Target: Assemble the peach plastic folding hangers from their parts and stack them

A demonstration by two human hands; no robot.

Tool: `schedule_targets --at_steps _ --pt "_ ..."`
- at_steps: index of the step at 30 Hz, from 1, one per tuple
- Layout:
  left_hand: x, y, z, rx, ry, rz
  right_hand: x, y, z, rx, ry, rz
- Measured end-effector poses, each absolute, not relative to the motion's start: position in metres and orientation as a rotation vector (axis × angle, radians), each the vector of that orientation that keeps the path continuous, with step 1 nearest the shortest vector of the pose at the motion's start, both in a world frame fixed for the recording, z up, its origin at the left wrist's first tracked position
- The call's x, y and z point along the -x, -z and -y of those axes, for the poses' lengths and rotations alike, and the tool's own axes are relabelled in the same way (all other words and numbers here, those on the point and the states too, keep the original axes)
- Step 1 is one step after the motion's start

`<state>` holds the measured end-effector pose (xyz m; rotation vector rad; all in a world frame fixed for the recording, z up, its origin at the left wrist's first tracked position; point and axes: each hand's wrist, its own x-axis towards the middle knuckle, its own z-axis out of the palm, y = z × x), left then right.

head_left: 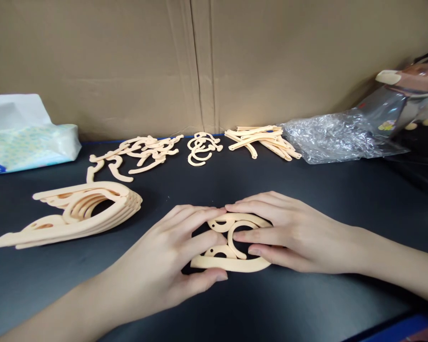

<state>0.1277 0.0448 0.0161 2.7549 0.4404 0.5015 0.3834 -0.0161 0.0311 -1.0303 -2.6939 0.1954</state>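
Note:
A flat, pale wooden cut-out piece (pixel 231 259) with curved slots lies on the black table (pixel 306 190) between both hands. My left hand (pixel 171 259) grips its left end, thumb along the near edge and fingers laid over the top. My right hand (pixel 288 232) covers its right end, fingers pressed down on the curved parts. The fingertips of the two hands meet above the piece.
A stack of large curved wooden pieces (pixel 78 211) lies at the left. Small hook-shaped pieces (pixel 142 152), ring pieces (pixel 201 148) and strip pieces (pixel 260 140) sit along the back. A crumpled clear plastic bag (pixel 328 137) lies at right, a tissue pack (pixel 24 137) at left, a cardboard wall (pixel 199 61) behind.

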Motion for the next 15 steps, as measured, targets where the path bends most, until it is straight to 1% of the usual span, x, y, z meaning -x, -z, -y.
schedule_targets --at_steps 6,12,15 --pt "-0.1293 -0.017 -0.0418 -2.69 -0.558 -0.524 -0.3829 -0.0303 0.0148 0.983 -0.178 2.677" --pt "-0.1307 -0.0212 -0.0404 -2.78 -0.671 -0.49 -0.3806 -0.0339 0.0178 1.054 -0.284 2.531" --pt "-0.1311 -0.0227 -0.0396 -2.808 -0.735 -0.502 -0.3798 -0.0309 0.0189 1.081 -0.232 2.523"
